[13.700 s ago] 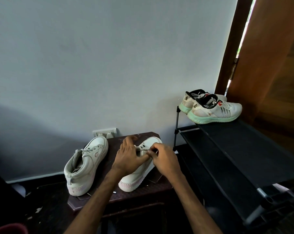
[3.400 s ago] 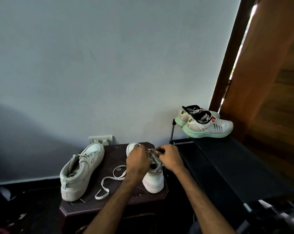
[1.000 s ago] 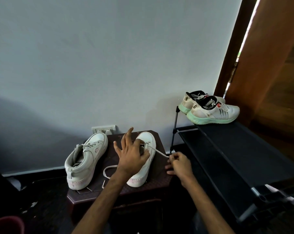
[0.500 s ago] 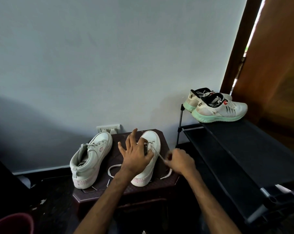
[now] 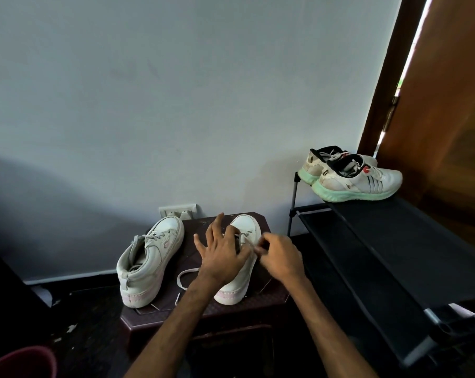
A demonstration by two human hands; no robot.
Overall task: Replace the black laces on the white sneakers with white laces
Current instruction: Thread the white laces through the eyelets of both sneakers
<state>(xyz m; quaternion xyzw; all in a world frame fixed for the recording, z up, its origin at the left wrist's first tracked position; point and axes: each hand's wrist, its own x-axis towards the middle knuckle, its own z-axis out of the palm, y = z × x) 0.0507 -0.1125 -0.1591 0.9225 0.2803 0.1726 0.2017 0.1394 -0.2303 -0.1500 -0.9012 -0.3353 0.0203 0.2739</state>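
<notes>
Two white sneakers stand on a dark brown stool (image 5: 269, 296). The left sneaker (image 5: 149, 261) is laced and stands alone. My left hand (image 5: 222, 252) rests on top of the right sneaker (image 5: 244, 227) with fingers spread, covering its eyelets. A white lace (image 5: 186, 276) runs from that sneaker and loops loose on the stool to the left. My right hand (image 5: 278, 256) pinches the other end of the white lace close beside the sneaker's right side. No black lace shows.
A black shoe rack (image 5: 394, 249) stands to the right with a pair of white and mint-soled trainers (image 5: 351, 175) on its top shelf. A wall socket (image 5: 177, 211) sits behind the stool. A red bucket rim (image 5: 21, 362) shows at the bottom left.
My right hand has moved up and in toward the sneaker with the lace end, taking the lace's slack closer to the eyelets. My left hand has stayed on the sneaker.
</notes>
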